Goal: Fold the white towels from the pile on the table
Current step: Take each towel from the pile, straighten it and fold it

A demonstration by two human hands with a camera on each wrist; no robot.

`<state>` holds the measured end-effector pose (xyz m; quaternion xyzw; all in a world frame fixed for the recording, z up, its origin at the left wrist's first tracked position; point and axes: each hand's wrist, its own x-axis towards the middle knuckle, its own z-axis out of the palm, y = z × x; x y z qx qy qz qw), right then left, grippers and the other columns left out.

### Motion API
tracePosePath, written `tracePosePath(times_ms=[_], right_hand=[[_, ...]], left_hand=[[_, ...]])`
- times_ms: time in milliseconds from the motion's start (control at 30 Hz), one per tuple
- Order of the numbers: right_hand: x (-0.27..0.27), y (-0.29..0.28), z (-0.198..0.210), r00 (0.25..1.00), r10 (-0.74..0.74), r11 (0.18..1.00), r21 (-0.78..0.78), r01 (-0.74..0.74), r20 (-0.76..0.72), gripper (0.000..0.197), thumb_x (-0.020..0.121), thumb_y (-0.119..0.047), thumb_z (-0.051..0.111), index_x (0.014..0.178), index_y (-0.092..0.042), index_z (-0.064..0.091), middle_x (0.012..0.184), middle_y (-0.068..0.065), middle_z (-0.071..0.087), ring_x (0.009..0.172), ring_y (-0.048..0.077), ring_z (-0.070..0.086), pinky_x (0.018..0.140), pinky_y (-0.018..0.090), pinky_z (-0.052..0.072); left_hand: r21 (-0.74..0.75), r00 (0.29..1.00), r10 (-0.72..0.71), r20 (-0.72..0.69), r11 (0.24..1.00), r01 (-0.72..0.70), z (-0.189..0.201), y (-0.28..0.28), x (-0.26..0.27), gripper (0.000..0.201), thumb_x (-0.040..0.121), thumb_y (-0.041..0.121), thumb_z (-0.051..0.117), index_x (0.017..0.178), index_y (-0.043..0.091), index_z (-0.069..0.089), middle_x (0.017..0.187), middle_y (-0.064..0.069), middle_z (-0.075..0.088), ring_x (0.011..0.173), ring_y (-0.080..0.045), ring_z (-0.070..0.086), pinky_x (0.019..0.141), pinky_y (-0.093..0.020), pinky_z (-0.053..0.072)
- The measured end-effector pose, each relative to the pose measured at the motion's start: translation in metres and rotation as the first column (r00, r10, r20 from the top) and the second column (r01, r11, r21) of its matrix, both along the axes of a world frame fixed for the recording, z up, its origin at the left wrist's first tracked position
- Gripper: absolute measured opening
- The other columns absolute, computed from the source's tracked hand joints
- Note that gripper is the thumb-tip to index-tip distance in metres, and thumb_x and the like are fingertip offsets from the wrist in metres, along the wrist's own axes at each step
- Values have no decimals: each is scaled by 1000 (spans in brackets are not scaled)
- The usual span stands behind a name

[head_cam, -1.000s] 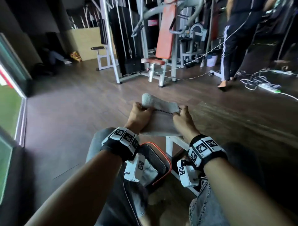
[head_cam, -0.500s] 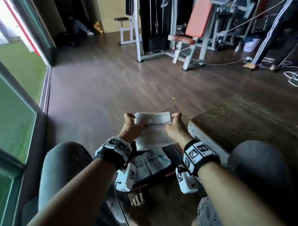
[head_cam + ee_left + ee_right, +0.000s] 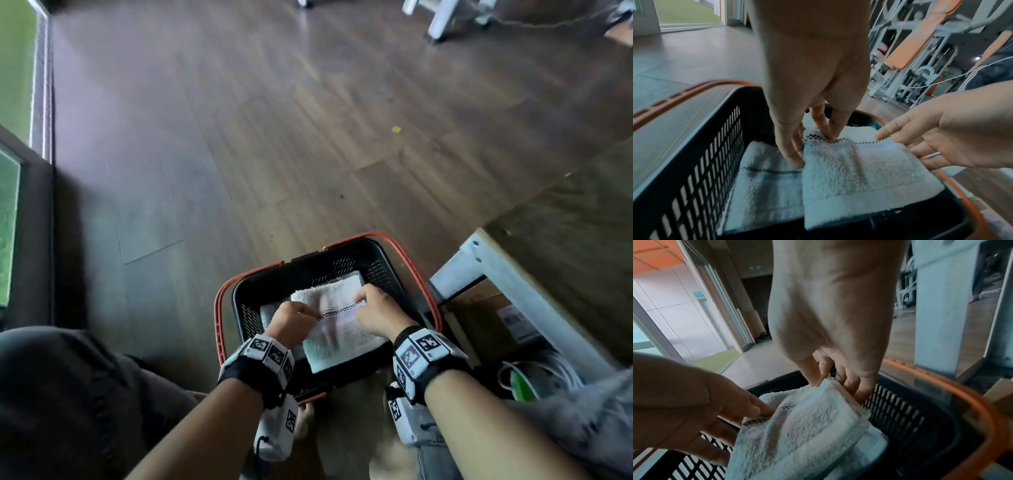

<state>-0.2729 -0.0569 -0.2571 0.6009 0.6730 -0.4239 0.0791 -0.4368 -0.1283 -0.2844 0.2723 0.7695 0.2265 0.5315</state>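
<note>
A folded white towel (image 3: 342, 329) with a dark checked stripe lies tilted in a black basket (image 3: 329, 260) that has orange handles. Its near end rests on the basket's near rim. My left hand (image 3: 294, 318) pinches its left edge, thumb along the side and fingers on top (image 3: 830, 133). The towel's right far corner is pinched by my right hand (image 3: 373, 308), thumb on one face and fingers (image 3: 855, 386) on the other. A second folded towel (image 3: 764, 186) lies flat in the basket's left half, partly under the first.
The basket stands on dark wood floor between my knees. A white metal table leg (image 3: 496, 274) and the tabletop (image 3: 582, 222) are close on the right, with a cardboard box (image 3: 486, 318) and cables (image 3: 541, 373) underneath. Glass wall (image 3: 13, 205) at left.
My head has tipped down. Both hands have lowered the folded towel from in front of me into the basket, still holding its two edges.
</note>
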Motion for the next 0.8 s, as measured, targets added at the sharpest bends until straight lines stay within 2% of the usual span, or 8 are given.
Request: tracePosePath(times_ms=[67, 133, 200, 300, 367, 500, 633, 800], right_hand=[[-13, 6, -23, 999, 47, 997, -57, -45, 25, 39, 90, -8, 41, 125, -19, 54, 133, 8, 56, 112, 25, 57, 96, 31, 44], [-26, 10, -44, 995, 84, 994, -73, -80, 47, 39, 91, -11, 43, 127, -21, 53, 133, 5, 57, 116, 26, 57, 95, 27, 43], [-42, 11, -65, 996, 83, 989, -126, -81, 12, 36, 94, -11, 45, 129, -14, 52, 134, 8, 56, 119, 27, 56, 90, 25, 43], [-64, 11, -89, 995, 96, 977, -187, -98, -18, 38, 94, -12, 44, 132, -8, 48, 139, 15, 52, 124, 30, 52, 100, 33, 44], [-75, 11, -102, 994, 106, 968, -226, -109, -23, 39, 93, -11, 43, 132, -8, 49, 139, 14, 53, 125, 30, 53, 103, 35, 44], [-86, 13, -120, 993, 112, 953, -278, -121, -47, 44, 92, -11, 43, 135, -12, 49, 141, 13, 53, 126, 29, 53, 106, 37, 43], [-87, 16, -130, 993, 84, 956, -276, -105, -84, 45, 92, -9, 44, 135, -15, 50, 141, 12, 53, 126, 29, 53, 107, 36, 43], [-89, 15, -134, 990, 109, 945, -299, -131, -91, 49, 93, -10, 44, 141, -16, 47, 146, 11, 50, 131, 29, 50, 110, 36, 40]], left_hand=[[-45, 999, 33, -32, 998, -35, -17, 5, -6, 26, 84, -5, 54, 69, 13, 65, 56, 0, 51, 46, -11, 43, 45, -19, 37], [-79, 996, 65, -66, 994, -70, -35, 9, -16, 20, 80, -4, 54, 72, 9, 66, 56, -1, 50, 48, -13, 45, 46, -19, 36], [-117, 990, 85, -110, 988, -98, -54, 11, -24, 12, 69, 9, 60, 76, 5, 69, 59, -6, 58, 58, -22, 61, 51, -24, 43], [-152, 986, 77, -145, 983, -99, -85, 8, -37, 48, 52, 33, 60, 90, 6, 73, 85, -21, 71, 87, -35, 69, 65, -36, 56], [-143, 986, 83, -145, 984, -104, -91, 8, -41, 37, 63, 25, 64, 93, 6, 74, 93, -21, 72, 92, -34, 69, 66, -30, 52], [-121, 977, 92, -191, 986, -117, -102, 5, -49, 26, 78, 12, 63, 101, 3, 73, 96, -16, 73, 84, -24, 68, 56, -17, 45], [-104, 974, 97, -203, 987, -120, -107, 5, -48, 20, 78, 12, 63, 93, 3, 72, 75, -7, 66, 68, -16, 57, 50, -17, 38], [-135, 971, 86, -221, 984, -118, -106, 5, -45, 19, 74, 5, 58, 88, 2, 70, 74, -8, 65, 71, -23, 62, 49, -19, 39]])
